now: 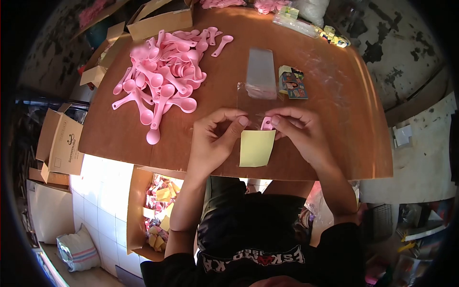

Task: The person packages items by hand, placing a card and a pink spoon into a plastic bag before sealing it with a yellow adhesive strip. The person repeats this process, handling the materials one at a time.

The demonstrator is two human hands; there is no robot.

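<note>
My left hand (215,138) pinches thumb to fingers at the edge of a clear plastic bag (243,95), whose thin outline rises above the fingertips. My right hand (299,131) is closed at the end of a pink measuring spoon (266,123); only a small part of this spoon shows. Between both hands a yellow paper card (257,149) hangs near the table's front edge, just below the spoon. Beyond the hands lie a stack of clear bags (261,71) and a small stack of printed cards (293,85).
A big heap of pink measuring spoons (167,76) covers the left of the brown table (334,138). Packets (334,36) lie at the far right edge. Cardboard boxes (160,21) stand behind the heap, and an open carton (138,210) of packed items sits below the front edge.
</note>
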